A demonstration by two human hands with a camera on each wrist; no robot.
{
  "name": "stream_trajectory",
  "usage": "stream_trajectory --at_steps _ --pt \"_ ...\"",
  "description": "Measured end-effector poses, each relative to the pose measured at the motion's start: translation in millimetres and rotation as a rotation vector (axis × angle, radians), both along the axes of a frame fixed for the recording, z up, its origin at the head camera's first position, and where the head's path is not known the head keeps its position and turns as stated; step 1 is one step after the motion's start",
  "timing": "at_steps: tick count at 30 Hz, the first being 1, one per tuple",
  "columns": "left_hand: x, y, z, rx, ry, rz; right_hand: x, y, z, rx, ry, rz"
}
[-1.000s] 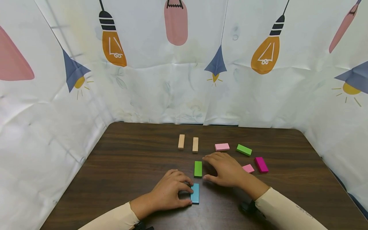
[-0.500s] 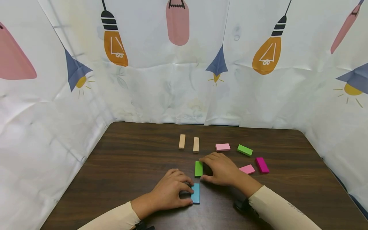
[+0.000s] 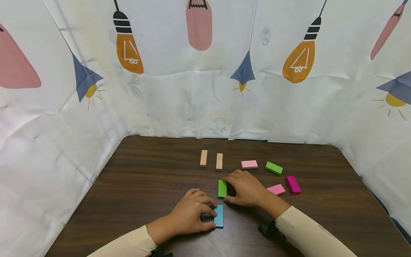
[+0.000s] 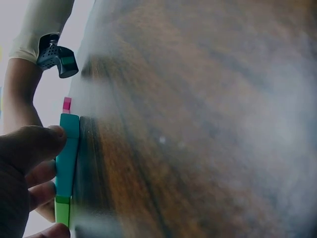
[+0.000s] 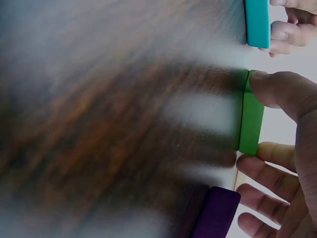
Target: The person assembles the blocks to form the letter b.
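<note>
My left hand (image 3: pixel 192 211) holds a blue block (image 3: pixel 218 216) lying flat on the table. Its thumb is at the near end and its fingers are along the left side and far end. Just beyond lies a green block (image 3: pixel 222 189), lined up with the blue one across a small gap. My right hand (image 3: pixel 246 189) pinches this green block (image 5: pixel 251 124) from the right, thumb at the near end and index finger at the far end. The left wrist view shows the thumb on the end of the blue block (image 4: pixel 68 156).
Two plain wooden blocks (image 3: pixel 203 158) lie farther back on the dark table (image 3: pixel 144 171). To the right are two pink blocks (image 3: pixel 249 164), a second green block (image 3: pixel 274 167) and a magenta block (image 3: pixel 293 184). In the right wrist view a dark purple block (image 5: pixel 216 213) is near my fingers.
My right hand has moved left onto the green block, its thumb and index finger now at its ends. More of the nearer pink block shows. The left hand stays on the blue block.
</note>
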State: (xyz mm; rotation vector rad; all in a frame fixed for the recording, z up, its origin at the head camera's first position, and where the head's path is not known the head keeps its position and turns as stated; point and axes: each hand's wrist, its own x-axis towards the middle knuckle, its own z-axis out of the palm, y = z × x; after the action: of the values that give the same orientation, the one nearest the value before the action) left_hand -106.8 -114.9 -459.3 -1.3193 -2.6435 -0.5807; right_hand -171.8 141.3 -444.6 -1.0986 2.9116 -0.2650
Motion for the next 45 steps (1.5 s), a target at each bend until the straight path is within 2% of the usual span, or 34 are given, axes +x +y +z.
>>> stream_trajectory --at_steps 14,21,36,45 --pt "-1.1 0.4 0.4 -0.019 0.009 -0.004 -1.7 -5.3 1.3 -0.047 -0.023 0.012" --pt "-0.5 -0.1 -0.3 -0.025 -0.002 0.003 0.5 -6.1 0.3 -0.074 -0.063 0.037" --pt "-0.3 -0.6 -0.7 -0.030 0.003 0.005 3.8 -4.1 4.8 -0.067 -0.111 0.074" --pt "-0.3 -0.6 0.3 -0.038 0.011 0.005 3.4 -4.6 4.0 -0.070 -0.120 0.065"
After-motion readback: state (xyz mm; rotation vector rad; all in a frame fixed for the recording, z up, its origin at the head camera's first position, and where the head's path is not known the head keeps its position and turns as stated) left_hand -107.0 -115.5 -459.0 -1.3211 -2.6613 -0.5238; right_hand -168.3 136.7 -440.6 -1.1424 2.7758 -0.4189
